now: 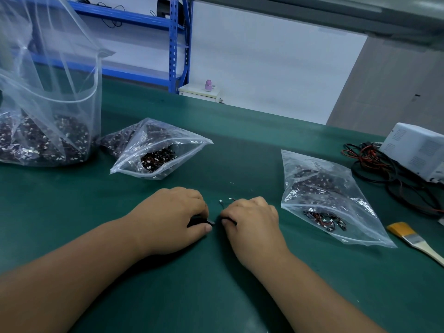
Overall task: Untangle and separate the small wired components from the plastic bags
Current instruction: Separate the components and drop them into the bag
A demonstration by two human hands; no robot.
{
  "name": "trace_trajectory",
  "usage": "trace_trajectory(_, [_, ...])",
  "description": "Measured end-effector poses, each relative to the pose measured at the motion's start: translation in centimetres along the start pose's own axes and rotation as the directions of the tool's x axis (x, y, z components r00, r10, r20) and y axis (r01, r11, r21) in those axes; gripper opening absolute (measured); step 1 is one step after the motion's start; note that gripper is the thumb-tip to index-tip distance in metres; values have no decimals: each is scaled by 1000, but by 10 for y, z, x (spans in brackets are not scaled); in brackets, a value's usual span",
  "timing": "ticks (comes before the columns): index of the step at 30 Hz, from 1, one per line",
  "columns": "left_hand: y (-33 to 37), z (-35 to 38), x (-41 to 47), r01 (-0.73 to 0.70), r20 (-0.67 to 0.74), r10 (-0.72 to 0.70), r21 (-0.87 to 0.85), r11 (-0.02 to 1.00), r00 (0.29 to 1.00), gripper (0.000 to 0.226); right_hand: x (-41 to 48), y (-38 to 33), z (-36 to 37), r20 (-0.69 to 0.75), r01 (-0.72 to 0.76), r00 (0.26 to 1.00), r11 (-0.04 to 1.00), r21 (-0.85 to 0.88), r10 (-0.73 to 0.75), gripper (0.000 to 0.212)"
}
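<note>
On the green table mat, my left hand pinches a small black wired component between thumb and curled fingers. My right hand rests close beside it, fingers curled round thin wires whose white connector tips stick out above the knuckles. A clear zip bag of tangled dark components lies open beyond my left hand. Another zip bag with components lies to the right of my right hand. A large open plastic bag full of components stands at the far left.
A white power supply box with a tangle of black and red cables sits at the right edge. A yellow-bristled brush lies at the right front. Blue shelving stands beyond the table.
</note>
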State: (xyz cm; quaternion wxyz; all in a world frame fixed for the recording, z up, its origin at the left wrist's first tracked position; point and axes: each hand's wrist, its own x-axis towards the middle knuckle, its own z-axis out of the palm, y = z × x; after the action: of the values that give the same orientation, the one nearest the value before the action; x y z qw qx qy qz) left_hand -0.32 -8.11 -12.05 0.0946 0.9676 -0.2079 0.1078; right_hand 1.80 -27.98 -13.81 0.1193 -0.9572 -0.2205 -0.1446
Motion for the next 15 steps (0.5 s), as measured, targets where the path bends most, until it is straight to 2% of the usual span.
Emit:
trace_trajectory(3, [2,0,-1,-1,10,1,22,1000,1000,44,1,1,0,-39,-76,996,993,87,79,22])
trace_trajectory(10, [3,2,-1,-6,-19,6,-12,1000,1000,23,0,4,-5,-79,-198,971,946,258,225,48])
trace_trajectory(13, [4,2,0,4,-23,-4,2,1000,1000,22,-2,2,-9,-64,-197,974,948,249,219,44])
trace_trajectory(15, [4,3,1,19,-27,-19,22,1000,999,22,-3,0,-10,-52,-155,985,971,183,167,36])
